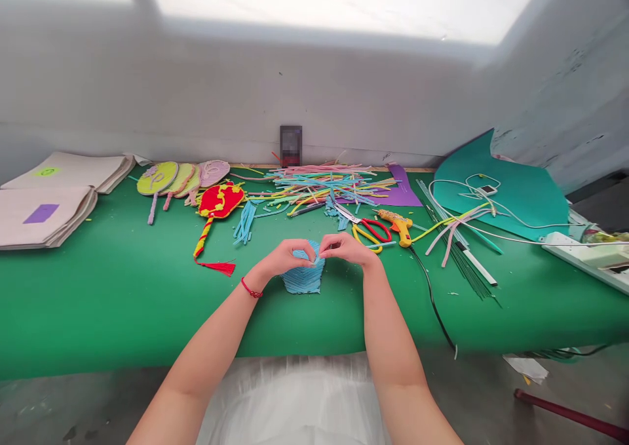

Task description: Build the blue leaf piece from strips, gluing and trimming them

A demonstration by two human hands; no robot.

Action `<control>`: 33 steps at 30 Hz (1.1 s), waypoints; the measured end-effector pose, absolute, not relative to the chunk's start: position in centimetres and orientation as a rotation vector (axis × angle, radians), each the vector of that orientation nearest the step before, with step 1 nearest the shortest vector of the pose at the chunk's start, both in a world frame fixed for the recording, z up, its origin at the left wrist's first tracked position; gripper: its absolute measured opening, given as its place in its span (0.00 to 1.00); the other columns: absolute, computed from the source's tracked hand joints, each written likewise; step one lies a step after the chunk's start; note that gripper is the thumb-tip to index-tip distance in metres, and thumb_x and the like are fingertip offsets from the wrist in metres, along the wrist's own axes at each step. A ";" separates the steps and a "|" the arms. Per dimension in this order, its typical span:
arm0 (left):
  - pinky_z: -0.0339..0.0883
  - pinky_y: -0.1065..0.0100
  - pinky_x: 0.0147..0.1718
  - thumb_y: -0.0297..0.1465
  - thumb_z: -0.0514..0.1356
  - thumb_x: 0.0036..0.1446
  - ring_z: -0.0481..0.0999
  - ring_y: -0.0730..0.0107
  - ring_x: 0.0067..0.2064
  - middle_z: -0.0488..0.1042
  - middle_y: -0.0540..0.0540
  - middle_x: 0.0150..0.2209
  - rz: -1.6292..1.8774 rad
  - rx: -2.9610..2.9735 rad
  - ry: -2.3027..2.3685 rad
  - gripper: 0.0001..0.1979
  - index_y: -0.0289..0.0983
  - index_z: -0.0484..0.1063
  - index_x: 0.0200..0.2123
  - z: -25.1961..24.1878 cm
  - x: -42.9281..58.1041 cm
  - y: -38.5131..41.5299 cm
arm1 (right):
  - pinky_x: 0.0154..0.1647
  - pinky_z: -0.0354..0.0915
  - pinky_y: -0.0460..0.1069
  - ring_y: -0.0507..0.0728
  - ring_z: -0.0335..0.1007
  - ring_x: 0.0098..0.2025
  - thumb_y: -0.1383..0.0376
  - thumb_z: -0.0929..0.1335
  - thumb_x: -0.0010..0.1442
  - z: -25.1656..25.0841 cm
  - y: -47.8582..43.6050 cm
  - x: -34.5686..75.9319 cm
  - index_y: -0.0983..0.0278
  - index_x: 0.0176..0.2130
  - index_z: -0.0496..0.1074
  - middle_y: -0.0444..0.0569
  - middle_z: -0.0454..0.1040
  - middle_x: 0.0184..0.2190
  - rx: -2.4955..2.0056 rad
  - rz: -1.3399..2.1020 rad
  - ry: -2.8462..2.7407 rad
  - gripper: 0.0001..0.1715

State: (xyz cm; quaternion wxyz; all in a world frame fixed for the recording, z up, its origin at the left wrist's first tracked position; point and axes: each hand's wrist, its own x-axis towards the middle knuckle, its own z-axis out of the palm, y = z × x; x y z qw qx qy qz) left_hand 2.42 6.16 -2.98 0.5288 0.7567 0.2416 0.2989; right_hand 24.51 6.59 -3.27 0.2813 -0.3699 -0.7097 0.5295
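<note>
A light blue panel of pipe cleaners (303,280) laid side by side rests on the green tabletop in front of me. Over its upper part, my left hand (293,253) has thumb and fingers pinched. Opposite it, my right hand (339,246) pinches too, its fingertips almost meeting the left ones. Whatever lies between the fingertips is too small to make out. Just beyond the right hand are scissors (369,234) with red and yellow handles and a yellow glue gun (400,227). Cut blue pipe cleaners (244,223) lie beyond the left hand.
Many coloured pipe cleaners (319,186) are heaped at the back, by a dark phone-like object (291,145). Left are a red fan (221,200), pastel fans (158,177) and large books (46,215). Right are green wires (464,268), a teal sheet (501,199) and a power strip (584,253).
</note>
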 end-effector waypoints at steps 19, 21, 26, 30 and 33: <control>0.65 0.63 0.40 0.35 0.57 0.55 0.72 0.63 0.39 0.74 0.44 0.36 0.815 1.939 1.477 0.09 0.37 0.74 0.34 -5.1 0.8 8.6 | 0.41 0.63 0.51 0.55 0.68 0.38 0.57 0.70 0.52 -3.7 7.2 24.4 0.62 0.33 0.76 0.48 0.72 0.34 -1.171 1.003 -1.692 0.12; 0.64 0.63 0.39 0.34 0.58 0.55 0.71 0.62 0.39 0.72 0.44 0.36 0.717 2.073 1.558 0.08 0.37 0.73 0.32 -5.7 0.8 8.6 | 0.42 0.63 0.51 0.55 0.68 0.37 0.58 0.70 0.53 -4.3 7.5 24.3 0.61 0.32 0.76 0.48 0.71 0.33 -1.177 0.896 -1.712 0.10; 0.64 0.63 0.39 0.34 0.63 0.48 0.70 0.62 0.40 0.70 0.45 0.36 0.621 2.155 1.468 0.08 0.37 0.72 0.33 -6.5 1.1 8.5 | 0.41 0.62 0.51 0.55 0.67 0.37 0.60 0.68 0.56 -5.3 7.7 23.3 0.60 0.32 0.77 0.47 0.70 0.32 -1.196 0.695 -1.849 0.08; 0.65 0.65 0.37 0.30 0.61 0.48 0.71 0.65 0.38 0.72 0.48 0.34 0.655 2.030 1.324 0.06 0.38 0.69 0.32 -6.7 1.1 8.8 | 0.41 0.62 0.51 0.54 0.67 0.37 0.63 0.67 0.58 -5.6 7.8 22.7 0.60 0.33 0.77 0.47 0.70 0.32 -1.156 0.682 -1.949 0.08; 0.66 0.66 0.38 0.30 0.60 0.48 0.73 0.66 0.38 0.74 0.48 0.35 0.717 1.885 1.179 0.09 0.37 0.69 0.35 -6.7 1.0 8.9 | 0.42 0.62 0.51 0.55 0.67 0.38 0.63 0.67 0.58 -5.7 7.8 22.7 0.60 0.34 0.77 0.47 0.70 0.32 -1.158 0.692 -1.976 0.08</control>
